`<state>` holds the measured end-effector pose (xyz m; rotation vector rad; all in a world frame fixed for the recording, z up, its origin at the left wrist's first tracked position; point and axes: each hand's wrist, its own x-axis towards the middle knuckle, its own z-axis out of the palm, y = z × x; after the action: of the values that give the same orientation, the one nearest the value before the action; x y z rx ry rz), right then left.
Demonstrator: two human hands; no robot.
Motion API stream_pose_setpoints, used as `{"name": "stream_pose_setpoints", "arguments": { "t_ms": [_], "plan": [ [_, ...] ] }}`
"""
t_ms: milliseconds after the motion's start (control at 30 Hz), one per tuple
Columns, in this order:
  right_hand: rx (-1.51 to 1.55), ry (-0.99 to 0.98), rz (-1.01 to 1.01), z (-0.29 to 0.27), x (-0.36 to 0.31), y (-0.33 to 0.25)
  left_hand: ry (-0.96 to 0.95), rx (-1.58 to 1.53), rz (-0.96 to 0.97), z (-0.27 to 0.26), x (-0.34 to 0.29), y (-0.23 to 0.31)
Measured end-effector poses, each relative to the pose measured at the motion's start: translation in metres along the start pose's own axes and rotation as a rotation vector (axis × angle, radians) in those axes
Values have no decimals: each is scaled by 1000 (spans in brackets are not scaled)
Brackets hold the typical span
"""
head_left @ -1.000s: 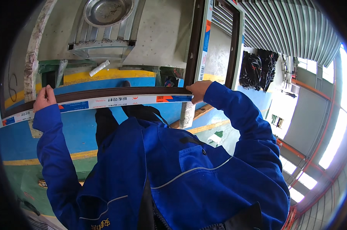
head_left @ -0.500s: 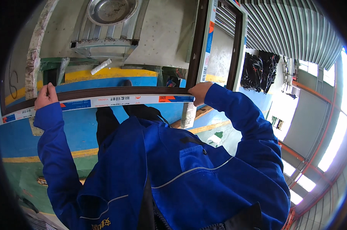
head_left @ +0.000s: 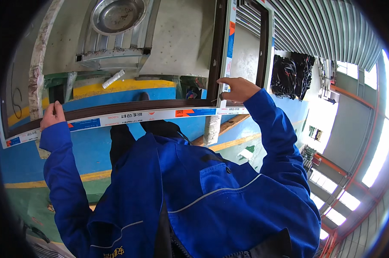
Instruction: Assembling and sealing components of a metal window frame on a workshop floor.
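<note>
The frame (head_left: pixel 151 104) is lying over two posts (head_left: pixel 212 130). The left grip (head_left: pixel 53 115) is pinching its near rail (head_left: pixel 125 119); the right grip (head_left: pixel 239 90) is hanging about the corner, whether clasping I can't tell. Uneven pushing could be sliding it askew.

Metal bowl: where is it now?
In the head view, the metal bowl sits near the top edge, left of centre, on a metal rack, seen through the brown frame.

Brown frame (head_left: pixel 168 104) cut off by top edge; dark shoe (head_left: pixel 143 96) partly hidden.
</note>
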<state>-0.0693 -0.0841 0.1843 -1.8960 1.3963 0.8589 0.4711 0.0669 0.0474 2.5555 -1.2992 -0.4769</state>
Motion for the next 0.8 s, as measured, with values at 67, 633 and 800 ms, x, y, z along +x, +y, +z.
{"name": "stream_pose_setpoints", "arguments": {
  "t_ms": [67,633,800],
  "plan": [
    [-30,41,-18,10,-1,14,-37,11,-22,-4,1,7],
    [-21,182,-160,-24,23,-29,-71,42,-54,-26,-6,49],
    [-69,293,-360,-56,100,-87,-22,66,-12,-29,-8,43]
  ]
}}
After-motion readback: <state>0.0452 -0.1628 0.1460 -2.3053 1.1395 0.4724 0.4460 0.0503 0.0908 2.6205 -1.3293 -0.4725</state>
